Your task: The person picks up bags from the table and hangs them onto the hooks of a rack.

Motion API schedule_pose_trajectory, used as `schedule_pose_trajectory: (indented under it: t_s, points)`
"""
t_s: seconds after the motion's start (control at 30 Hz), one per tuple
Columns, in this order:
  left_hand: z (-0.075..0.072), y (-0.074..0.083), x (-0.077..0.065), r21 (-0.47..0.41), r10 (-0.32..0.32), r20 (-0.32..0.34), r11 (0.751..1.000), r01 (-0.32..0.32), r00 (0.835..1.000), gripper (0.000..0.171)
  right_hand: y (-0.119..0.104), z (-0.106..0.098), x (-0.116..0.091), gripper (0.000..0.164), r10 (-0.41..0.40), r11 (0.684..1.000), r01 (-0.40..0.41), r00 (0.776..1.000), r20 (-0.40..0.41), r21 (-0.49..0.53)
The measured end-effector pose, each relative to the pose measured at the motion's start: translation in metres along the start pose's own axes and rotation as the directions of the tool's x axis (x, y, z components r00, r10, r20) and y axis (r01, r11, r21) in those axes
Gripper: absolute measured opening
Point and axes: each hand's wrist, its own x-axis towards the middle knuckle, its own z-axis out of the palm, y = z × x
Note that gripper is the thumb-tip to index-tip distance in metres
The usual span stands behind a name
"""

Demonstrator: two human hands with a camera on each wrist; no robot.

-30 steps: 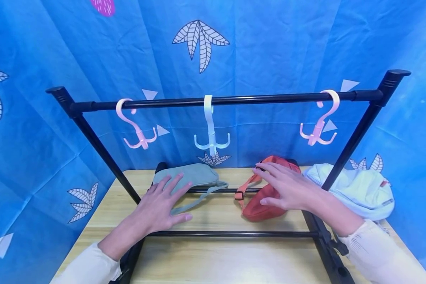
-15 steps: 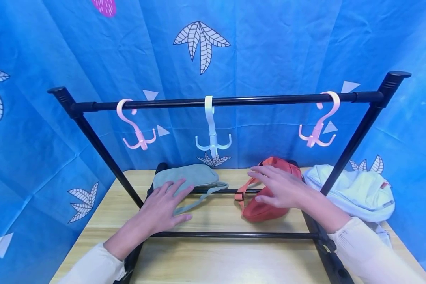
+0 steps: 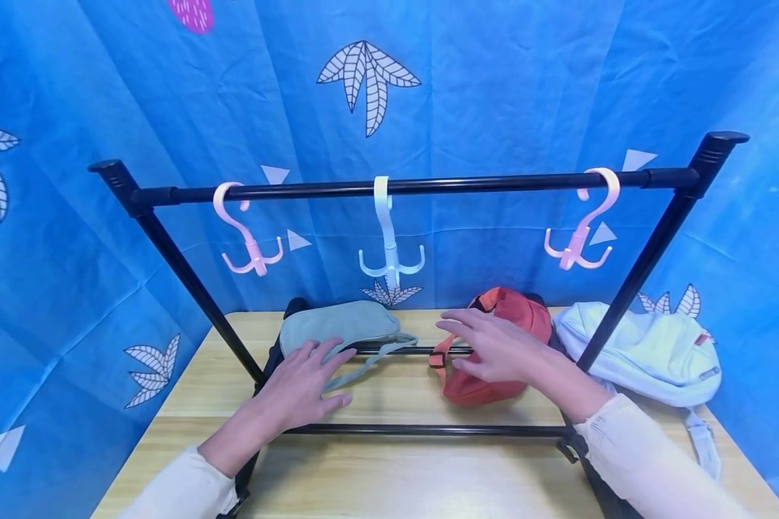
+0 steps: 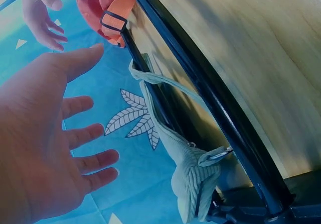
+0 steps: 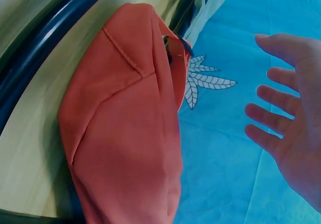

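My left hand [image 3: 298, 389] is held with fingers spread above the near side of a sage-green waist bag [image 3: 344, 322] that lies across the rack's lower bars. In the left wrist view the palm faces sideways with air between it and the green bag [image 4: 193, 179]. My right hand [image 3: 493, 346] hovers in front of a red waist bag [image 3: 526, 311] with an orange strap [image 3: 438, 360] and black buckle. The right wrist view has that hand [image 5: 296, 113] apart from the red bag [image 5: 130, 128], its fingers extended and holding nothing.
A black rack [image 3: 311, 189] stands on the wooden table [image 3: 389, 476]. From its top bar hang a pink hook [image 3: 257, 258], a pale blue hook [image 3: 389, 256] and another pink hook [image 3: 575, 249]. A pale bag [image 3: 649, 353] lies at the right. Behind is a blue patterned cloth [image 3: 493, 94].
My right hand has drifted left over the red bag. My left hand has drawn slightly down and to the right. The bags stay where they were.
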Motion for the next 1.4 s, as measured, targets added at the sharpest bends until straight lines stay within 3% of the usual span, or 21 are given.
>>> schedule_pose_trajectory:
  t_s: [0.3, 0.7, 0.87, 1.17, 1.4]
  points:
    - [0.006, -0.001, 0.002, 0.002, -0.005, -0.008, 1.0, 0.005, 1.0, 0.071, -0.003, 0.007, 0.011, 0.059, -0.079, 0.996, 0.077, 0.996, -0.036, -0.048]
    - [0.015, -0.004, 0.004, -0.029, -0.045, 0.019, 0.999, 0.045, 0.999, 0.065, -0.007, 0.018, 0.03, 0.052, -0.103, 0.995, 0.103, 0.994, -0.047, -0.019]
    - [0.018, -0.004, 0.006, -0.045, -0.047, 0.01, 0.998, 0.047, 0.999, 0.062, -0.01, 0.019, 0.04, 0.047, -0.067, 0.998, 0.068, 0.997, -0.025, 0.015]
    - [0.023, -0.003, 0.011, -0.058, -0.017, -0.009, 0.998, 0.016, 1.0, 0.058, -0.009, 0.028, 0.055, 0.041, -0.1, 0.994, 0.1, 0.995, -0.005, 0.031]
    - [0.024, -0.004, 0.016, -0.12, -0.03, 0.029, 0.992, 0.033, 0.999, 0.056, -0.009, 0.033, 0.062, 0.038, -0.114, 0.993, 0.114, 0.993, 0.031, 0.008]
